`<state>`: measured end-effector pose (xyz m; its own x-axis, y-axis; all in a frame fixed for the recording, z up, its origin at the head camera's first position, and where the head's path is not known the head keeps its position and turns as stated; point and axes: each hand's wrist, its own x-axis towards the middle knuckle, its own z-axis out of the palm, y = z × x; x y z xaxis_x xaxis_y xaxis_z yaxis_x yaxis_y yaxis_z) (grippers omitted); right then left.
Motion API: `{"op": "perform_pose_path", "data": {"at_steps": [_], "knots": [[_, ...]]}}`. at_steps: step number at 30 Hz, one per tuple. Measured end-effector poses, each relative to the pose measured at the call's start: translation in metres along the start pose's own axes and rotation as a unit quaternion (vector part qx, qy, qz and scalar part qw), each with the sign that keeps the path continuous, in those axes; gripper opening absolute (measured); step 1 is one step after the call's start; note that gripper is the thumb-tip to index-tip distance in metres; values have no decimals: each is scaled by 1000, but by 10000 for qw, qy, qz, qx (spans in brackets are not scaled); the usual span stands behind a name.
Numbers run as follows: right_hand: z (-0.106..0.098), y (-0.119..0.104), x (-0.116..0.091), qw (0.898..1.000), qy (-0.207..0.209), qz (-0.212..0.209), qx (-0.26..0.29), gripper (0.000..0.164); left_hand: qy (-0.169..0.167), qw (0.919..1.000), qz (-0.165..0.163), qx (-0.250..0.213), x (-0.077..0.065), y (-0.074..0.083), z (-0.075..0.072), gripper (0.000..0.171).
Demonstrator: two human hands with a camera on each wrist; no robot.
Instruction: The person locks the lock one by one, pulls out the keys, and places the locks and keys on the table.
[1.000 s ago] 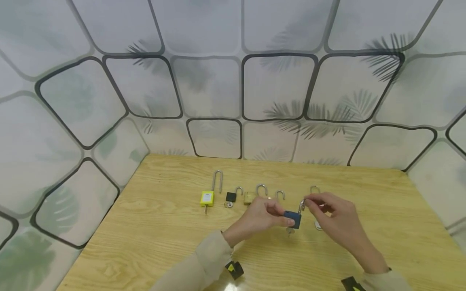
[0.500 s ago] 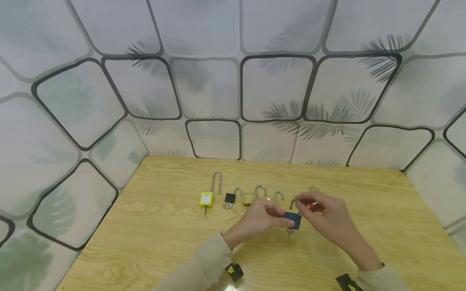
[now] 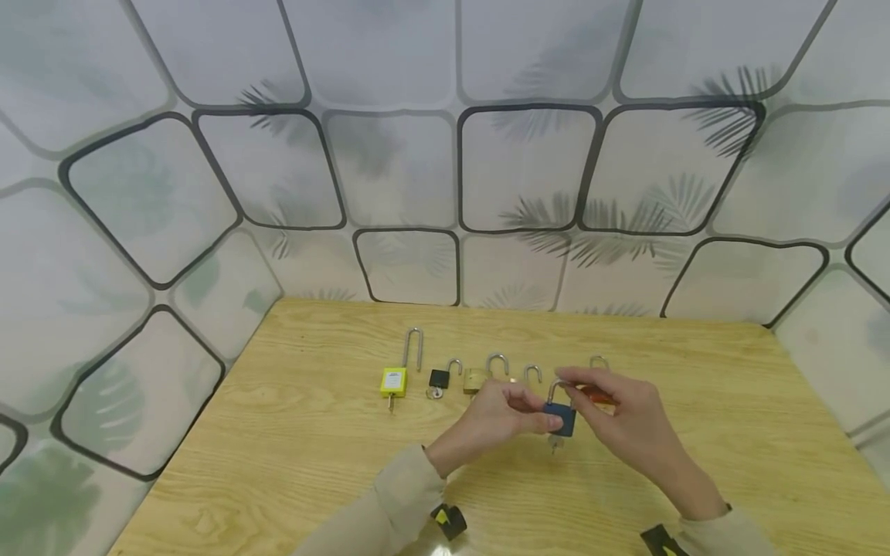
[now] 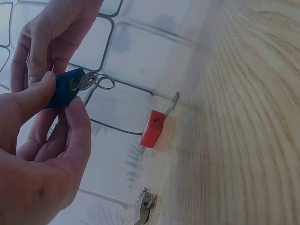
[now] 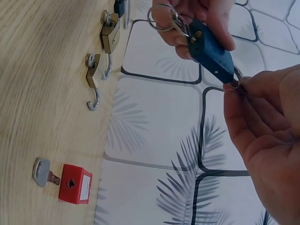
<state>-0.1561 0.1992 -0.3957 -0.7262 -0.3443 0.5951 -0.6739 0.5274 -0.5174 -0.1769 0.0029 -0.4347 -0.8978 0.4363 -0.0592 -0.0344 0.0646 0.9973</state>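
Above the table, my left hand grips the body of a blue padlock, thumb across its front. My right hand pinches the padlock's metal shackle at the top right. The shackle now stands over the body, with its free leg down close to the top left of the body. From the padlock's underside hangs a key on a ring, inserted in the keyhole. A red padlock is behind the right hand, partly hidden in the head view, with a separate key beside it.
Along the back of the table lie a yellow long-shackle padlock, a black padlock, a brass padlock and a smaller brass padlock, all with raised shackles. A patterned curtain borders the table.
My right hand has moved left, turning the blue padlock's shackle from pointing right to standing over the body, then lower onto it. The left hand has stayed in place.
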Motion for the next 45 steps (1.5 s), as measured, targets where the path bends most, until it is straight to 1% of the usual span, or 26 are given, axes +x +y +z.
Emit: {"op": "perform_pose_path", "data": {"at_steps": [3, 5, 9, 11, 13, 15, 17, 20, 23, 24, 27, 30, 32, 38, 41, 45], "knots": [[0, 0, -1, 9993, -21, -344, -109, 46, -14, 9995, 39, -326, 0, 1, 0, 16], [-1, -1, -2, 9977, -78, -644, -212, 55, 8, 9986, 27, -535, 0, 2, 0, 18], [-3, -1, -3, 9923, -333, -1132, -375, 73, 48, 9952, 35, -975, 1, 4, 0, 18], [-4, -2, -3, 9900, -506, -1246, -414, 82, 22, 9932, 61, -1164, 1, 4, 0, 11], [-6, -2, -4, 9888, -673, -1256, -437, 87, 8, 9910, 70, -1333, 1, 5, 0, 5], [-7, -2, -4, 9881, -854, -1199, -447, 90, -38, 9885, 65, -1512, 1, 5, 0, 9], [-8, -2, -5, 9868, -959, -1184, -549, 92, -66, 9863, 51, -1645, 2, 6, 0, 10], [-8, -1, -5, 9849, -1034, -1156, -765, 92, -115, 9847, 90, -1736, 2, 6, 0, 3], [-7, -1, -6, 9842, -970, -1167, -909, 93, -152, 9847, 107, -1734, 2, 6, 0, 9], [-6, -1, -6, 9844, -954, -1149, -930, 92, -162, 9848, 115, -1726, 2, 5, 0, 9], [-4, 0, -7, 9852, -877, -1151, -914, 92, -173, 9849, 88, -1722, 2, 5, 0, 4], [-3, 0, -8, 9860, -844, -1144, -874, 89, -169, 9849, 45, -1722, 1, 4, 0, 14], [-2, 0, -9, 9863, -839, -1135, -856, 89, -155, 9855, 9, -1691, 1, 4, -1, 18], [0, -1, -9, 9876, -805, -1153, -694, 89, -89, 9872, -56, -1594, -1, 7, -1, 18], [1, -1, -10, 9879, -850, -1108, -681, 86, -57, 9874, -60, -1578, -1, 7, -1, 16], [1, -1, -11, 9877, -1034, -993, -632, 84, -89, 9879, -66, -1546, 0, 4, -1, 12]]}}
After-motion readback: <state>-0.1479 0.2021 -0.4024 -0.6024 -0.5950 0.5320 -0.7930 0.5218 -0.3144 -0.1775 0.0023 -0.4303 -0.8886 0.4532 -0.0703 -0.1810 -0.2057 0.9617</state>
